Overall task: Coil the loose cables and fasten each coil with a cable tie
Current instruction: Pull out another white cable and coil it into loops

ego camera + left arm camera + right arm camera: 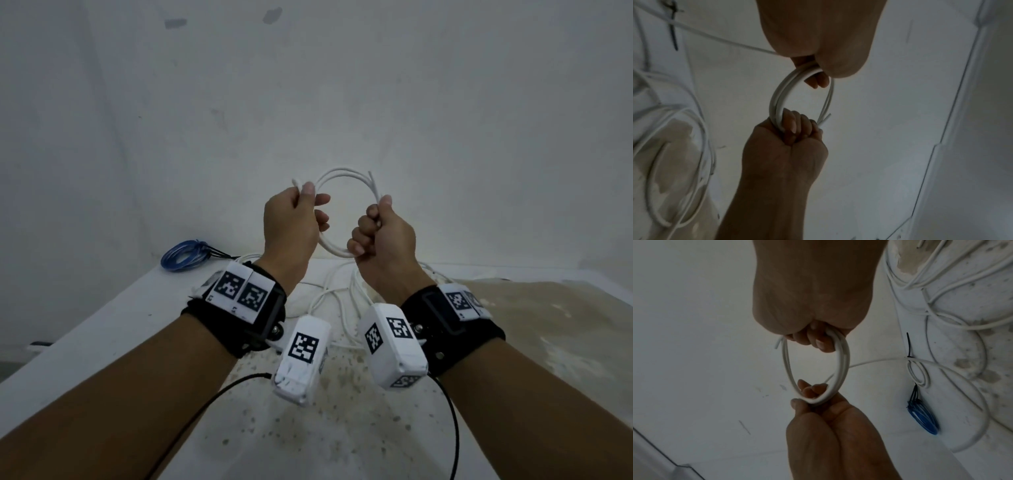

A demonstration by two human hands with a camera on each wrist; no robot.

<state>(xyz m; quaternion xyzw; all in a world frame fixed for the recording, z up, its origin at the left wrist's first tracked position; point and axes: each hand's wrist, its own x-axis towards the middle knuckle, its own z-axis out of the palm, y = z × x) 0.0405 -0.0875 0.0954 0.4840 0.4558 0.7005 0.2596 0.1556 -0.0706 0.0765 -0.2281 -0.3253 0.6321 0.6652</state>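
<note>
Spreading across the lower part of the head view, a white, brown-stained table (113,329) is seen carrying the rest of the work: a loose tangle of thin white cable (337,301) lies just beyond the wrists, and a small blue wire coil already bound with black cable ties (183,255) sits well to the left, near the far edge. A second small white coil with a black tie (917,374) is shown in the right wrist view, close to the blue one.

Above the table, between the two hands, a round coil of white cable (342,178) is held upright in the air. Its left side is pinched by the left hand (291,222), thumb pressed against curled fingers (320,198); its right side is clamped inside the closed fist of the right hand (380,236). Two cut ends stick up, one beside each thumb. A strand trails from the coil down to the tangle, so winding is judged unfinished.

The coil's plane faces the person, its width spanning hand to hand, and neither hand is nearer. No tie is held; one hand would have to be freed to fetch one.
</note>
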